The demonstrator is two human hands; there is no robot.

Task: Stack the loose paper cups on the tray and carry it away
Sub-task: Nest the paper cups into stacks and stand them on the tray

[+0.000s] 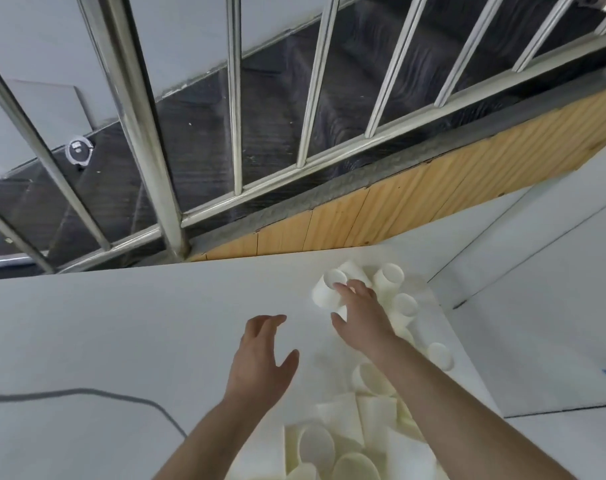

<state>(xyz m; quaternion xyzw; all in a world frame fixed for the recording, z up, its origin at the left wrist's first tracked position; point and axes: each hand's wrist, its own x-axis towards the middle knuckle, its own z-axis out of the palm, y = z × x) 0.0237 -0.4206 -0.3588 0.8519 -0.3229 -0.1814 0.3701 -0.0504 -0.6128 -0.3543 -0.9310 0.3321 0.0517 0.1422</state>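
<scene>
The right hand point(358, 315) was out at the far side of the white table point(128, 323), fingers and thumb curled round a paper cup point(326, 289) that lay tipped on its side, its bottom facing the camera. Grip on, though how firmly the thumb pressed I could not tell, since the hand covered the near side of that cup. The left hand point(263, 355) hung above the bare tabletop just beside it, fingers spread and loosely bent, holding nothing and touching nothing.

More loose cups point(395, 292) crowded right behind the right hand, some upside down, some tilted, touching one another. One single cup point(440, 355) stood bottom-up on its own, to the right of the right forearm. Close to the camera a heap of cups point(332, 441) lay on their sides with their open mouths showing, partly under the right forearm. Whether a tray sat beneath the cups I could not tell; everything there was white on white.

A grey cable point(97, 394) curved across the table at the left. Beyond the far edge stood a metal railing point(237, 98) over dark stairs, with a wooden strip point(416, 195) below it.
</scene>
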